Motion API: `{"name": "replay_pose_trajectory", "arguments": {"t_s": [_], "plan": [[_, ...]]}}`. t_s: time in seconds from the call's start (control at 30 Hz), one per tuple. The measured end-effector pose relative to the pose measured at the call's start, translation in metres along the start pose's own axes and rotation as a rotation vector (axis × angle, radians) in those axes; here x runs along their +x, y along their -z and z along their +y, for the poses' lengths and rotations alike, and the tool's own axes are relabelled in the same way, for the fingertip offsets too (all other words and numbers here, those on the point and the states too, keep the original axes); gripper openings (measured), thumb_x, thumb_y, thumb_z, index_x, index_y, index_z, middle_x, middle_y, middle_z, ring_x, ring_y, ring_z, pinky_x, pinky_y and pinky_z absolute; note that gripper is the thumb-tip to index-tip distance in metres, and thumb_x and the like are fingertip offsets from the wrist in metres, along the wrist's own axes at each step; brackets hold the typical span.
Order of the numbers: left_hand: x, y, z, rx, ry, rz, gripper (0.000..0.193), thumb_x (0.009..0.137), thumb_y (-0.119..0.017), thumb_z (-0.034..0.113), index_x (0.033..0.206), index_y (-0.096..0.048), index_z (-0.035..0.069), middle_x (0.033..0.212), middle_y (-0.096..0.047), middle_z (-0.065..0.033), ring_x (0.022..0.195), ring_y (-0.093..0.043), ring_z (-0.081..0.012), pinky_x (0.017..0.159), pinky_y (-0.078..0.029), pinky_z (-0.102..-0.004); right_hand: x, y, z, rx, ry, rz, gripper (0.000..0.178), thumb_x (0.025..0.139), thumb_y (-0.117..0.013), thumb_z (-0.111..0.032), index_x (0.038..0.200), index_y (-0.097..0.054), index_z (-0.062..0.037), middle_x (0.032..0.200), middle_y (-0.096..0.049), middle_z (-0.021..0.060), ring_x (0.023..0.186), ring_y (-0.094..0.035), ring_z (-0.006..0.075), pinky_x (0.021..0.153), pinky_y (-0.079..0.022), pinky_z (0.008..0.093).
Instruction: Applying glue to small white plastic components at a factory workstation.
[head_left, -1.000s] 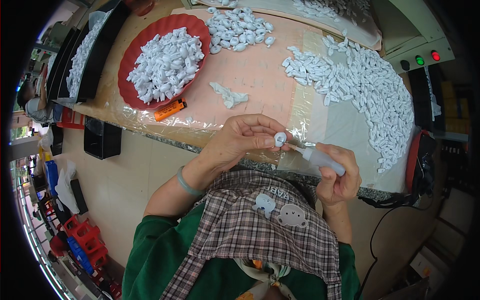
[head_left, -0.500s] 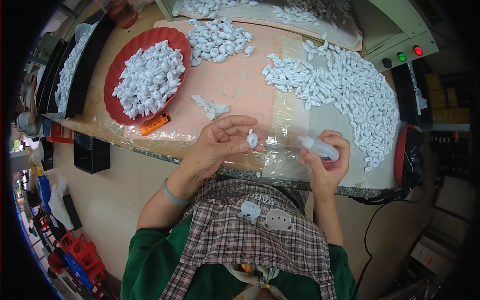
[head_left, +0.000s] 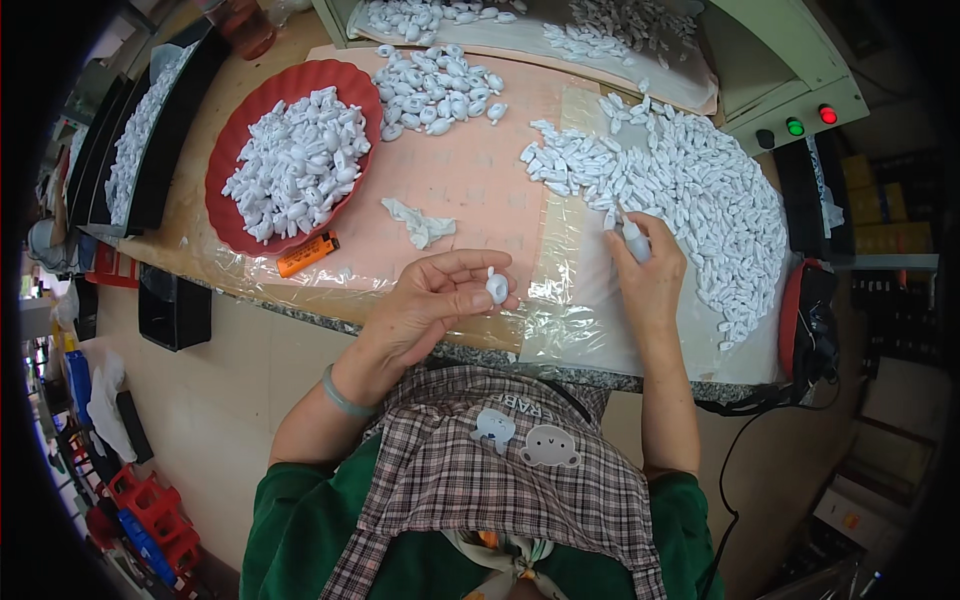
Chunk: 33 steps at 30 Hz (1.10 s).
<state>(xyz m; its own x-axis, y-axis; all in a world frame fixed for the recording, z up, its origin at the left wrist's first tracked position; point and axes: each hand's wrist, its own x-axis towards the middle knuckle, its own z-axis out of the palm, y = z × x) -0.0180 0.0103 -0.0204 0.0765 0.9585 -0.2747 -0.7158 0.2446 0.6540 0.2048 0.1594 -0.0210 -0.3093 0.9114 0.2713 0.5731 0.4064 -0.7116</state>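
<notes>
My left hand (head_left: 432,305) pinches a small white rounded plastic piece (head_left: 497,289) between thumb and fingers, above the table's front edge. My right hand (head_left: 652,270) is closed around a small translucent squeeze bottle (head_left: 636,243), its nozzle toward the far side. The right fingertips are at the near edge of a wide spread of small white elongated pieces (head_left: 700,200); whether they touch one is hard to tell. Rounded white pieces like the held one lie in a loose group (head_left: 440,90) at the far middle.
A red scalloped bowl (head_left: 222,200) heaped with white pieces stands left. Beside it lie an orange lighter-like object (head_left: 308,254) and a crumpled white tissue (head_left: 420,222). A pale green machine (head_left: 800,100) with lit buttons stands at the back. Black trays (head_left: 185,120) line the far left.
My right hand has moved away from me to the edge of the elongated pieces, bottle still in it, now more upright in view. My left hand stays nearly in place, its piece turned slightly.
</notes>
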Motion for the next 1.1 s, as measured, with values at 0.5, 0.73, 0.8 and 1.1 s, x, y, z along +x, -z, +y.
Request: {"name": "replay_pose_trajectory", "arguments": {"t_s": [0.5, 0.73, 0.8, 1.1], "plan": [[-0.001, -0.005, -0.004, 0.090, -0.011, 0.022, 0.031, 0.083, -0.069, 0.004, 0.112, -0.061, -0.001, 0.103, -0.066, -0.0128, 0.095, -0.066, -0.0215, 0.086, -0.052, -0.0305, -0.031, 0.007, -0.052, 0.613, -0.209, -0.451, 0.014, 0.084, -0.068, -0.002, 0.096, -0.060, -0.0011, 0.078, -0.061, 0.0039, 0.058, -0.053, 0.0055, 0.052, -0.043, 0.0197], [-0.001, -0.011, -0.007, 0.197, -0.015, 0.015, 0.030, 0.083, -0.068, 0.003, 0.112, -0.061, -0.003, 0.102, -0.068, -0.0129, 0.092, -0.067, -0.0185, 0.085, -0.053, -0.0288, -0.046, 0.002, -0.059, 0.703, -0.168, -0.479, 0.010, 0.081, -0.070, 0.001, 0.088, -0.063, 0.0019, 0.080, -0.064, 0.0050, 0.060, -0.055, 0.0065, 0.053, -0.044, 0.0191], [-0.002, -0.013, -0.006, 0.224, -0.006, 0.018, 0.030, 0.083, -0.068, 0.003, 0.112, -0.061, -0.003, 0.102, -0.068, -0.0128, 0.092, -0.067, -0.0181, 0.084, -0.054, -0.0281, -0.048, 0.000, -0.058, 0.678, -0.117, -0.455, 0.010, 0.081, -0.070, 0.001, 0.089, -0.063, 0.0019, 0.080, -0.064, 0.0051, 0.060, -0.055, 0.0067, 0.053, -0.044, 0.0194], [-0.005, -0.018, -0.005, 0.355, -0.053, 0.020, 0.026, 0.081, -0.068, -0.003, 0.107, -0.064, -0.002, 0.096, -0.065, -0.0081, 0.090, -0.065, -0.0138, 0.080, -0.054, -0.0239, -0.058, -0.009, -0.048, 0.592, 0.108, -0.414, 0.011, 0.080, -0.070, 0.004, 0.088, -0.062, 0.0018, 0.078, -0.063, 0.0079, 0.060, -0.057, 0.0090, 0.053, -0.045, 0.0210]]}}
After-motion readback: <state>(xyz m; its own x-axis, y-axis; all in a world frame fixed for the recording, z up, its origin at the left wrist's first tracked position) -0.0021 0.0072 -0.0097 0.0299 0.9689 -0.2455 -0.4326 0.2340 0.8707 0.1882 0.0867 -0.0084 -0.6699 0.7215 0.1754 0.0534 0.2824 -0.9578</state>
